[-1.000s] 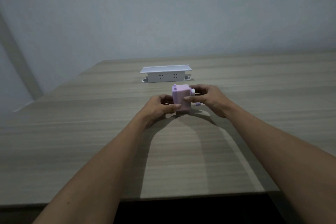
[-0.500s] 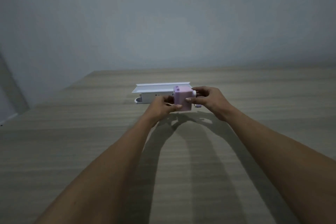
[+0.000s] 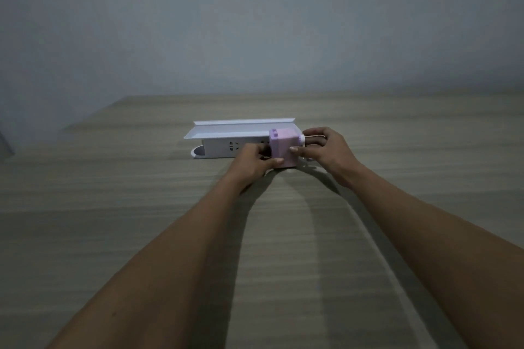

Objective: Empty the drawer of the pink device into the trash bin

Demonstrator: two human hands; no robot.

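A small pink box-shaped device sits between both my hands, just above or on the wooden table. My left hand grips its left and front side with thumb and fingers. My right hand holds its right side, where a white knob or crank sticks out. Its drawer cannot be made out from here. No trash bin is in view.
A white pop-up socket box with its lid raised stands in the table right behind the device, partly hidden by it. A grey wall rises behind the table. The table's left edge runs diagonally at far left.
My view has tilted up and shifted, so the table's near edge has left the frame. The device, still held in both hands, now overlaps the socket box. The grip looks unchanged.
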